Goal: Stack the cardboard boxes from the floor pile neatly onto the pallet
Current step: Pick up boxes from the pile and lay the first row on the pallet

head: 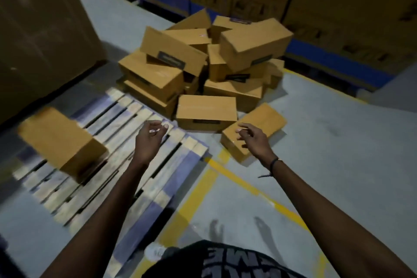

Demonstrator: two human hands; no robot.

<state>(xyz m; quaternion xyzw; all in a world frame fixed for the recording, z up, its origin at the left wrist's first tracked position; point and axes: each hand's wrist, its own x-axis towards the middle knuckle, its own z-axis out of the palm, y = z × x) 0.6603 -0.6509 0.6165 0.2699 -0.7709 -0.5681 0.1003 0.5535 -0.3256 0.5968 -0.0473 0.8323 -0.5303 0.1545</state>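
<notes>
Warehouse floor (pixel 316 142): box (pixel 253 132) under empty, loose right-hand grip (pixel 252 136); left hand (pixel 147 140) likewise.

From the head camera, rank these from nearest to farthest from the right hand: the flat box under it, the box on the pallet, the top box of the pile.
From the right hand:
1. Flat box, on the floor directly under the fingers.
2. Top box of the pile, ahead, beyond it.
3. Box on the pallet, far left, past the left hand.

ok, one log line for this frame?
left hand: empty, over pallet | right hand: empty, above loose box | one box on pallet | pile remains
</notes>
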